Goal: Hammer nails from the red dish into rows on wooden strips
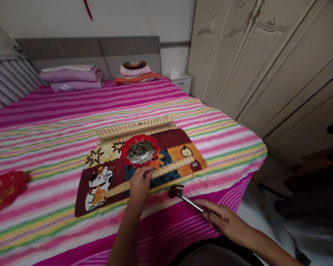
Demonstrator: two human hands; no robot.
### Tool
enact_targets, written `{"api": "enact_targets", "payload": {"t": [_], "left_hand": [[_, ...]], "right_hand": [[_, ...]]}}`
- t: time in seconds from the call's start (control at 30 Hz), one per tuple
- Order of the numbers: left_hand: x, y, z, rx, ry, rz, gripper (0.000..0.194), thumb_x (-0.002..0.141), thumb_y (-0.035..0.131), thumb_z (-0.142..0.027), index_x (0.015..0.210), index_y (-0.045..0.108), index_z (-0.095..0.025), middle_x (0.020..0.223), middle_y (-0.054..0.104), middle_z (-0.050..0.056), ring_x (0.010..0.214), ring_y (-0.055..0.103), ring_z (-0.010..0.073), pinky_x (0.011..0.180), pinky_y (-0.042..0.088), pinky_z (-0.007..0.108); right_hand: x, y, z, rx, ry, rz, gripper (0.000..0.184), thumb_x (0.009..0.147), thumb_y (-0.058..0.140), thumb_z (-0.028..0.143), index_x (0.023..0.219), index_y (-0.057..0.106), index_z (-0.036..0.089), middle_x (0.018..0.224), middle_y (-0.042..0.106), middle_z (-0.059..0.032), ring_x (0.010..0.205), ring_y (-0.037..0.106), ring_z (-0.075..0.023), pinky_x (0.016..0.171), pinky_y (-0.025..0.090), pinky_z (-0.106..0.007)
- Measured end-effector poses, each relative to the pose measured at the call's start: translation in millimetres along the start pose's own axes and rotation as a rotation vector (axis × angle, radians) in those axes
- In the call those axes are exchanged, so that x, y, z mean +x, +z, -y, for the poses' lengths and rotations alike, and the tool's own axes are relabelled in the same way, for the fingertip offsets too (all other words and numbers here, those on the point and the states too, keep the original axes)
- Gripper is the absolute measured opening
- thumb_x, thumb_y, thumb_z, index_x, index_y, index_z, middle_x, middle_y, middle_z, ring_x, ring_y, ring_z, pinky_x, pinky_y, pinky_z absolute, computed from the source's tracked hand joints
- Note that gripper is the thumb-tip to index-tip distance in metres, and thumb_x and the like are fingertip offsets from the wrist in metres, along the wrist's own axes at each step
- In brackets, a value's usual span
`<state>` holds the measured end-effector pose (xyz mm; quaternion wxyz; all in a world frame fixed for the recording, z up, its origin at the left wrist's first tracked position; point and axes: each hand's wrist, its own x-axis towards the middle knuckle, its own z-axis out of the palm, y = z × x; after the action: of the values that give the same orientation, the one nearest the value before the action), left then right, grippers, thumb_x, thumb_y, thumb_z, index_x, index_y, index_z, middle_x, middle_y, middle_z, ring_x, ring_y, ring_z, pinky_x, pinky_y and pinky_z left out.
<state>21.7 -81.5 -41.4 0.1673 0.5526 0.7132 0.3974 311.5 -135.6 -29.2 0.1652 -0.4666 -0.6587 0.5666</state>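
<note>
My right hand [224, 220] is wrapped round the shiny metal handle of a claw hammer [192, 203]. The dark hammer head hangs low over the striped bedspread, to the right of my left hand. My left hand [140, 181] has its fingertips pinched together at a long wooden strip [170, 168] dotted with small holes. Whatever lies between those fingertips is too small to make out. Thin nails stand along the strip's right part. Just beyond my left hand is a red scalloped dish [123, 150] holding many loose nails [140, 152]. The strip rests on a patterned mat [118, 170].
Behind the dish lie wooden strips [135, 127] bristling with upright nails. A red object [5, 190] with yellow markings sits at the left edge. Folded bedding [72, 77] is stacked by the headboard, and a tall wardrobe [255, 55] stands on the right.
</note>
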Motion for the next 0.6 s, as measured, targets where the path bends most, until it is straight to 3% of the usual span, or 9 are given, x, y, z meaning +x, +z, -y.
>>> {"api": "enact_targets", "payload": {"t": [0.1, 0.17, 0.23, 0.33, 0.43, 0.5, 0.6], "left_hand": [[12.6, -14.4, -0.7, 0.111, 0.029, -0.115, 0.021, 0.077, 0.049, -0.031, 0.083, 0.068, -0.022, 0.087, 0.066, 0.004, 0.081, 0.059, 0.0179, 0.076, 0.043, 0.029], [26.9, -20.8, -2.6, 0.259, 0.051, -0.133, 0.022, 0.077, 0.048, -0.028, 0.084, 0.068, -0.022, 0.090, 0.067, 0.006, 0.085, 0.058, 0.0202, 0.078, 0.042, 0.030], [43.5, -22.5, -5.4, 0.424, 0.055, -0.064, 0.023, 0.075, 0.050, -0.026, 0.084, 0.070, -0.021, 0.091, 0.068, 0.008, 0.089, 0.058, 0.0232, 0.079, 0.041, 0.033], [66.5, -18.5, -10.5, 0.583, -0.030, 0.113, 0.020, 0.072, 0.053, -0.028, 0.080, 0.071, -0.023, 0.090, 0.069, 0.009, 0.088, 0.059, 0.0251, 0.075, 0.040, 0.034], [81.4, -13.2, -14.1, 0.612, -0.127, 0.257, 0.014, 0.067, 0.059, -0.029, 0.073, 0.070, -0.025, 0.081, 0.070, 0.007, 0.079, 0.061, 0.0233, 0.067, 0.039, 0.030], [85.6, -12.0, -13.9, 0.607, -0.126, 0.289, 0.010, 0.064, 0.060, -0.026, 0.068, 0.069, -0.024, 0.076, 0.070, 0.007, 0.073, 0.061, 0.0216, 0.061, 0.037, 0.028], [84.9, -14.6, -8.8, 0.560, -0.074, 0.245, 0.010, 0.064, 0.058, -0.025, 0.062, 0.067, -0.024, 0.068, 0.069, 0.006, 0.064, 0.059, 0.0185, 0.055, 0.034, 0.025]], "right_hand": [[-2.1, 3.7, -38.9, 0.023, 0.005, -0.045, 0.047, 0.082, 0.048, 0.049, 0.119, 0.061, 0.023, 0.114, 0.063, -0.0080, 0.104, 0.055, -0.0254, 0.089, 0.042, -0.035], [-0.4, 7.9, -56.8, 0.082, 0.054, -0.084, 0.050, 0.080, 0.049, 0.051, 0.119, 0.061, 0.021, 0.095, 0.067, -0.0079, 0.090, 0.059, -0.0237, 0.078, 0.046, -0.033], [2.4, 12.3, -67.0, 0.188, 0.126, -0.101, 0.054, 0.080, 0.049, 0.050, 0.123, 0.056, 0.020, 0.064, 0.058, -0.0007, 0.061, 0.054, -0.0162, 0.056, 0.043, -0.026], [6.2, 16.7, -70.8, 0.328, 0.210, -0.094, 0.060, 0.078, 0.049, 0.049, 0.128, 0.050, 0.017, 0.049, 0.037, 0.0082, 0.041, 0.033, -0.0082, 0.040, 0.025, -0.019], [7.9, 17.2, -67.5, 0.373, 0.259, -0.078, 0.065, 0.074, 0.050, 0.051, 0.129, 0.047, 0.015, 0.048, 0.035, 0.0095, 0.038, 0.027, -0.0064, 0.037, 0.016, -0.018], [8.2, 16.3, -64.3, 0.382, 0.281, -0.074, 0.066, 0.074, 0.049, 0.050, 0.129, 0.046, 0.015, 0.049, 0.036, 0.0094, 0.037, 0.027, -0.0060, 0.036, 0.015, -0.018], [8.4, 14.9, -60.3, 0.384, 0.301, -0.073, 0.064, 0.073, 0.049, 0.048, 0.128, 0.047, 0.016, 0.047, 0.037, 0.0095, 0.035, 0.028, -0.0060, 0.035, 0.015, -0.017]]}}
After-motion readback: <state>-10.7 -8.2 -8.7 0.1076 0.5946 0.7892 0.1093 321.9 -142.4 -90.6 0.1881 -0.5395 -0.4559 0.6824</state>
